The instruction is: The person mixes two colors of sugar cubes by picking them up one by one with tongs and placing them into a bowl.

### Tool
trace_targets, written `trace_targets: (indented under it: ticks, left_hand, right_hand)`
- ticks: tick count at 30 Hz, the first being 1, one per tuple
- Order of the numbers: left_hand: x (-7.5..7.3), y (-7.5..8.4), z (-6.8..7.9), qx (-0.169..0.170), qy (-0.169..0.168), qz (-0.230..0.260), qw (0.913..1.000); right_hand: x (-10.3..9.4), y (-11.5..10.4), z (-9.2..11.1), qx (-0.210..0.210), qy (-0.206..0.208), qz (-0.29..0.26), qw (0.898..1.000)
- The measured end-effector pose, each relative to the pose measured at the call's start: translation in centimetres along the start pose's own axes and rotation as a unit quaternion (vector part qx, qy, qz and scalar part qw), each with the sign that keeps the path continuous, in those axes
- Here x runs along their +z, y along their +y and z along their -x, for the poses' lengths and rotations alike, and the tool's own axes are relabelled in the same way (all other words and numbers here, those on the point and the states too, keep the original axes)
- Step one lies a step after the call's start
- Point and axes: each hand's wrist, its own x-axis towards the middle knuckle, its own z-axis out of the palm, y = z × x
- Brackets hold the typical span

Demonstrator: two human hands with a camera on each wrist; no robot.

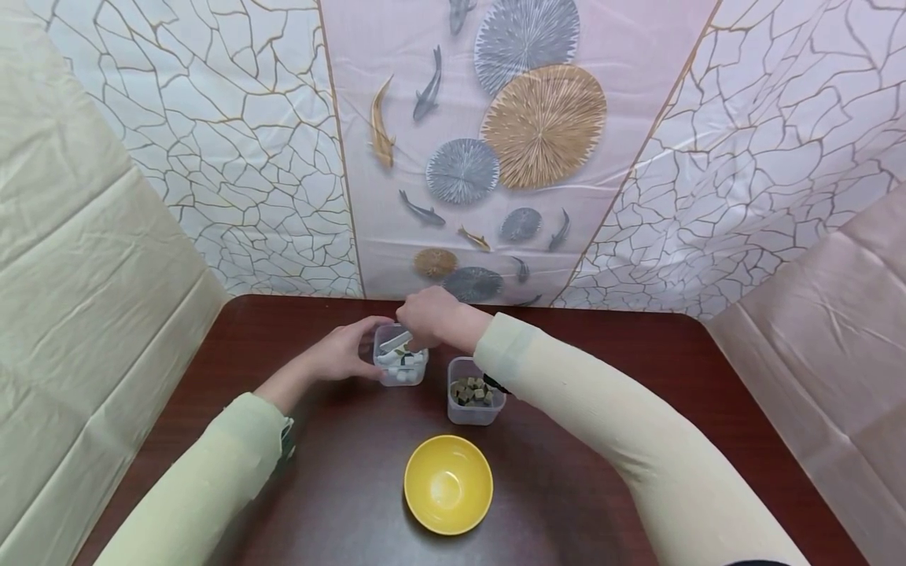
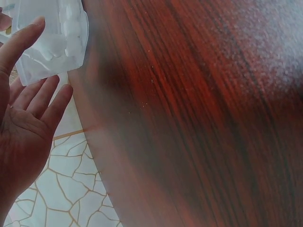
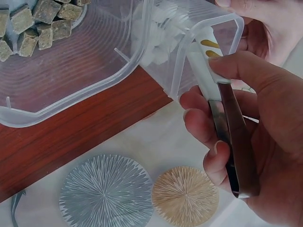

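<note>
Dark red tabletop (image 1: pixel 347 472), left hand (image 1: pixel 343 352), grip round clear container (image 1: pixel 403 382) of white pieces (image 3: pixel 158 35), right hand (image 1: pixel 433 314), grip pinching tongs (image 3: pixel 239 137), tub (image 1: pixel 473 415) of brown cubes (image 1: pixel 472 391) nearby, foreground yellow bowl (image 1: pixel 446 487).

Bare L hand (image 1: pixel 343 352) open-palmed, thumb (image 2: pixel 22 40) apart; bare R hand (image 1: pixel 433 316) curled, gripping; both arms (image 1: pixel 285 384) angled fwd w/ pale cloth sleeves (image 1: pixel 602 393)

No readable text or labels anywhere
</note>
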Motion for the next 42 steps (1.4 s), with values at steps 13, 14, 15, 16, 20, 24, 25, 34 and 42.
trace_targets:
  ticks: [13, 14, 15, 16, 20, 24, 25, 34, 42]
  left_hand:
    - [0.1, 0.0, 0.0, 0.002, 0.0, -0.006, 1.0]
    - [0.0, 0.0, 0.0, 0.002, 0.0, -0.006, 1.0]
    - [0.0, 0.0, 0.0, 0.004, -0.001, -0.007, 1.0]
    - [0.1, -0.1, 0.0, 0.005, 0.0, -0.007, 1.0]
    - [0.1, -0.1, -0.1, 0.01, -0.001, -0.008, 0.9999]
    - [0.1, -0.2, 0.0, 0.013, 0.001, -0.01, 0.9999]
    - [0.1, -0.2, 0.0, 0.012, 0.001, -0.01, 0.9999]
    - [0.1, -0.1, -0.1, 0.008, 0.002, -0.02, 0.9998]
    - [0.1, -0.1, 0.0, 0.004, 0.002, -0.016, 0.9999]
  right_hand:
    - [0.1, -0.6, -0.7, 0.011, 0.003, 0.016, 1.0]
    - [0.0, -0.7, -0.7, 0.009, 0.003, 0.017, 1.0]
    - [0.0, -0.7, -0.7, 0.008, 0.003, 0.017, 1.0]
    - [0.0, -0.7, -0.7, 0.008, 0.001, 0.016, 1.0]
    - [-0.2, -0.7, -0.6, 0.014, -0.011, 0.011, 1.0]
    - [-0.2, -0.8, -0.7, 0.014, -0.007, 0.008, 1.0]
    - [-0.2, -0.8, -0.8, 0.014, -0.004, 0.011, 1.0]
    - [-0.2, -0.9, -1.0, 0.021, 0.006, 0.026, 0.999]
    - [-0.7, -0.9, -0.7, 0.012, -0.011, 0.016, 1.0]
